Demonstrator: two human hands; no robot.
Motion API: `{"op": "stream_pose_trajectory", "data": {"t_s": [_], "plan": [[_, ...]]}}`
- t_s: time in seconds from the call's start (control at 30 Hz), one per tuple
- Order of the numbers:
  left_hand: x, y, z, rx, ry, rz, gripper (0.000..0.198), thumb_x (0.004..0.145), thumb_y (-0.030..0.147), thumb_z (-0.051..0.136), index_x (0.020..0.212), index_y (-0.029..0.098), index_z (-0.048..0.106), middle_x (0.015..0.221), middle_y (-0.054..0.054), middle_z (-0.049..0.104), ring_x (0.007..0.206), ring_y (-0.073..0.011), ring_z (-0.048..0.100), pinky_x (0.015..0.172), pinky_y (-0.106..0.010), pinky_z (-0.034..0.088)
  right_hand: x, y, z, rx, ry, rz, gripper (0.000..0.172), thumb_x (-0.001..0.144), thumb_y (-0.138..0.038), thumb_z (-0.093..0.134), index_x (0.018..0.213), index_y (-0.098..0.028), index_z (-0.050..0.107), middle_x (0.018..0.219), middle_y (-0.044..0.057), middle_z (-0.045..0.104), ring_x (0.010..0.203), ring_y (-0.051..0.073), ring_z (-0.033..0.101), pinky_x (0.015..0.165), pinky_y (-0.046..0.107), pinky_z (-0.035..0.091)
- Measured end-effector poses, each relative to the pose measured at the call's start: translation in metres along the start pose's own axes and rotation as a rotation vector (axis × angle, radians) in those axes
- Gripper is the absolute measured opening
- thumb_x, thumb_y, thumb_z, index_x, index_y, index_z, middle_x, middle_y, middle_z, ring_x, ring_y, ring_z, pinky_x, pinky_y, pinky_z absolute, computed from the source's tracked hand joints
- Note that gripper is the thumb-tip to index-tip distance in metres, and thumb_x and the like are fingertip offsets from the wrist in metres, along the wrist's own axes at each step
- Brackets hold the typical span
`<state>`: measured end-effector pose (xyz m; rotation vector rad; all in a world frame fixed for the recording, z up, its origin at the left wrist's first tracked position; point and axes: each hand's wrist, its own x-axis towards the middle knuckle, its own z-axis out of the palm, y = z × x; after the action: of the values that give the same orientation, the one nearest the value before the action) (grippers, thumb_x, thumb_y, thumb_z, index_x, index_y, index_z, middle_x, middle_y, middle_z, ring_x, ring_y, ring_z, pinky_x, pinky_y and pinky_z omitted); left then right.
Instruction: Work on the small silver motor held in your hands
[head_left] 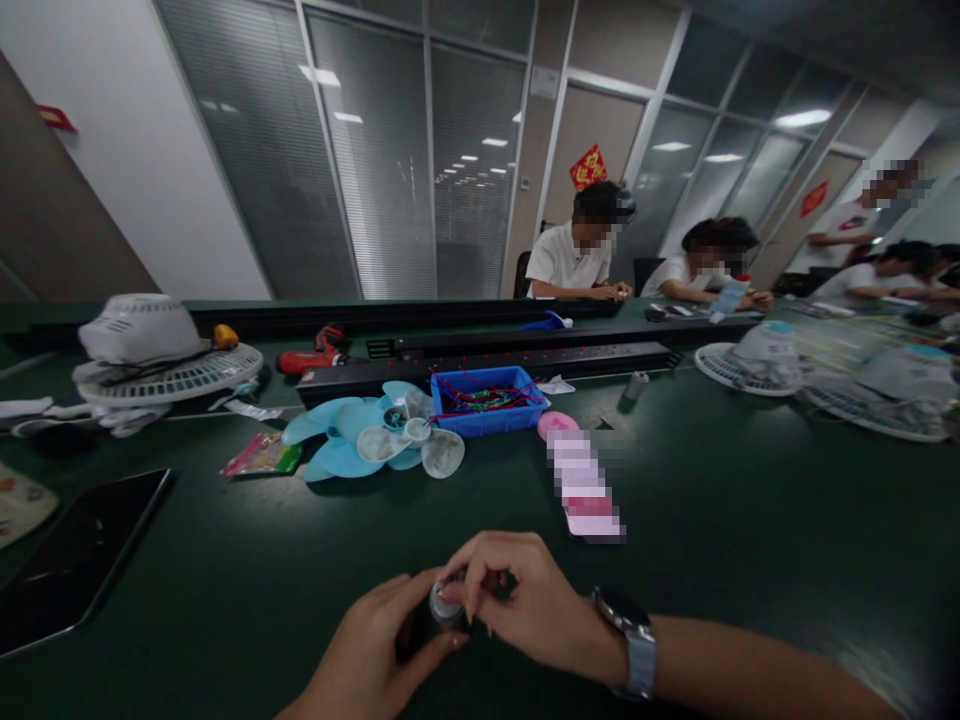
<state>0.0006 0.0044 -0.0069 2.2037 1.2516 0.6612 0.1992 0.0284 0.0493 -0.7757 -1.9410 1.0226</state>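
Low in the head view, my left hand curls its thumb and fingers around a small grey cylinder with a round, lighter top that faces up. Bent over from the right, my right hand pinches at that top with thumb and forefinger. A watch is on my right wrist. My fingers cover much of the cylinder, and I cannot make out any small part between the right fingertips. Beyond my hands lies a pink phone-like slab, partly pixelated.
A blue bin holds wired parts. Beside it lie blue and clear fan blades and a snack-like packet. Fan housings, a red power drill, a tablet and another small cylinder are around. People sit across the table.
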Motion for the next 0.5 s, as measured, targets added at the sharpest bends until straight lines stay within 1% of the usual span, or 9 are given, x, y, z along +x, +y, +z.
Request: {"op": "stream_pose_trajectory", "data": {"t_s": [0.1,0.23,0.4,0.5], "plan": [[0.0001,-0.0007,-0.0003,-0.015,-0.003,0.034,0.032,0.087,0.036,0.062,0.117,0.025,0.062,0.093,-0.004,0.071,0.077,-0.0170,0.066,0.069,-0.025,0.053,-0.0004,0.0047,-0.0006,0.010,-0.021,-0.029,0.019,0.080,-0.011,0.070,0.063,-0.016,0.062,0.089,0.002,0.074,0.078,0.010,0.068,0.065,0.017,0.048],[0.0003,0.0000,-0.0008,-0.005,0.029,0.060,0.034,0.087,0.036,0.063,0.118,0.023,0.062,0.087,-0.004,0.071,0.073,-0.0168,0.066,0.069,-0.025,0.054,0.0000,0.0057,0.0002,0.017,-0.057,-0.057,0.018,0.079,-0.009,0.069,0.064,-0.016,0.063,0.089,0.002,0.074,0.082,0.011,0.069,0.070,0.018,0.049],[-0.0002,-0.0005,-0.0010,0.016,0.026,0.060,0.037,0.086,0.037,0.063,0.120,0.024,0.061,0.084,-0.004,0.070,0.071,-0.0173,0.067,0.069,-0.027,0.056,0.0003,0.0051,0.0009,0.059,-0.058,0.068,0.013,0.076,-0.011,0.072,0.067,-0.016,0.064,0.089,0.002,0.076,0.076,0.012,0.069,0.065,0.020,0.049],[-0.0006,-0.0021,-0.0002,0.015,0.041,0.063,0.038,0.086,0.037,0.063,0.121,0.023,0.060,0.085,-0.004,0.070,0.072,-0.0176,0.067,0.069,-0.028,0.056,-0.0010,0.0072,0.0005,0.099,-0.075,0.121,0.010,0.077,-0.016,0.071,0.070,-0.016,0.064,0.091,0.004,0.076,0.077,0.014,0.070,0.065,0.022,0.050]]}}
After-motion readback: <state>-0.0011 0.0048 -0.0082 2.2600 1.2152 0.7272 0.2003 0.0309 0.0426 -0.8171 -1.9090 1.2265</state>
